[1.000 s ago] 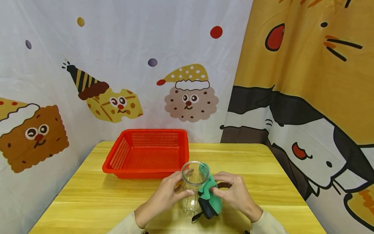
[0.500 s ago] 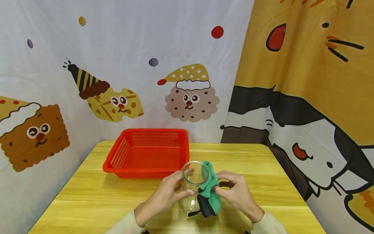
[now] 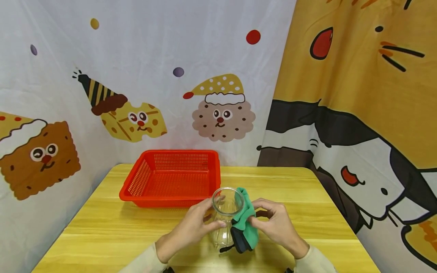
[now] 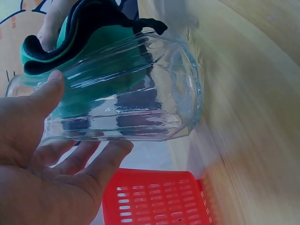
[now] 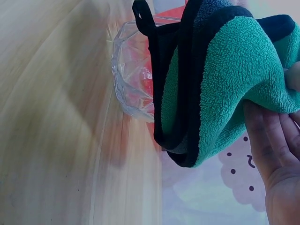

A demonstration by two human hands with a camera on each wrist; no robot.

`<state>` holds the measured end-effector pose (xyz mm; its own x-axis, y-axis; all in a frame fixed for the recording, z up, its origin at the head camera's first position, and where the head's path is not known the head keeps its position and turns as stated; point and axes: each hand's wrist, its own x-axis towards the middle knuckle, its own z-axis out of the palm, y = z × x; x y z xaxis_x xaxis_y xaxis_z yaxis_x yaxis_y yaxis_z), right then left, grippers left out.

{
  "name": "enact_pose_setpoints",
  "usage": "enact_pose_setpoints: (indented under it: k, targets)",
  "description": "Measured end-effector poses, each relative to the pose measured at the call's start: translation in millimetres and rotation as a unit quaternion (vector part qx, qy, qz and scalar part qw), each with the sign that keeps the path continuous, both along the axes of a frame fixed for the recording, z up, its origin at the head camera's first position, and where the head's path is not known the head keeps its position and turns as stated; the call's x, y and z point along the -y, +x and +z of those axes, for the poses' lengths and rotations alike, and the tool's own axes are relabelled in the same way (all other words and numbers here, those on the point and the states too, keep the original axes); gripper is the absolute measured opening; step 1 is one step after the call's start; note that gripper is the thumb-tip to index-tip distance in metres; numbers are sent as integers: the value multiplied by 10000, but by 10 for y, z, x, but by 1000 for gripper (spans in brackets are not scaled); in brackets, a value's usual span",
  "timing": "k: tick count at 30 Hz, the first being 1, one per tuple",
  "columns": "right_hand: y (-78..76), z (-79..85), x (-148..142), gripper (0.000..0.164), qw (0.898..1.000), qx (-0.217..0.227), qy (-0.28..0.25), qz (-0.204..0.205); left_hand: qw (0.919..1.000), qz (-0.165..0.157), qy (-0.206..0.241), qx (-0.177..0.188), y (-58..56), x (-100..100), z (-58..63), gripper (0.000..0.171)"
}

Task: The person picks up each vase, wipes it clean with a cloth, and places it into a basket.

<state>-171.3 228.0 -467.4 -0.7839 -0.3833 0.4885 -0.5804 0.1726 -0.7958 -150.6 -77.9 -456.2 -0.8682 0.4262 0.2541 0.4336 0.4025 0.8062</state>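
Observation:
A clear glass vase with faceted sides stands upright between both hands, its round mouth towards the head camera. My left hand grips it from the left, thumb in front and fingers behind, as the left wrist view also shows. A green towel with black edging and a small hanging loop lies bunched against the vase's right side. My right hand pinches this towel between thumb and fingers. In the right wrist view the towel hides most of the vase. Whether the vase's base touches the table I cannot tell.
A red perforated plastic basket sits behind and to the left of the vase, on the light wooden table. Behind the table hangs a printed cloth backdrop with cartoon figures.
The towel's lower end and loop have shifted slightly left over the vase, and its top has moved a little to the right. The left hand keeps its hold on the vase.

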Motion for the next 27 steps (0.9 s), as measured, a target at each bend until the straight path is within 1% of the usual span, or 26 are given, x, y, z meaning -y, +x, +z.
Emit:
enact_pose_setpoints:
  k: [4, 7, 11, 17, 21, 25, 27]
  targets:
    - [1, -2, -6, 40, 10000, -39, 0, 10, 10000, 48, 4, 26, -3, 5, 5, 77]
    - [4, 1, -12, 40, 10000, -56, -12, 25, 10000, 59, 49, 53, -3, 11, 17, 72]
    - [4, -2, -24, 40, 10000, -51, -35, 38, 9999, -6, 97, 60, -3, 24, 36, 64]
    - [-2, -30, -47, 41, 9999, -44, -60, 74, 10000, -58, -1, 15, -4, 64, 44, 61]
    - [-3, -34, -60, 41, 9999, -40, -61, 82, 9999, -97, -22, 54, -5, 94, 48, 59]
    - [0, -25, -75, 39, 10000, -37, -40, 38, 9995, -99, -15, 297, 10, 110, 66, 61]
    - [2, -20, -81, 39, 10000, -39, -37, 19, 9991, -59, -3, 429, 27, 102, 74, 65]
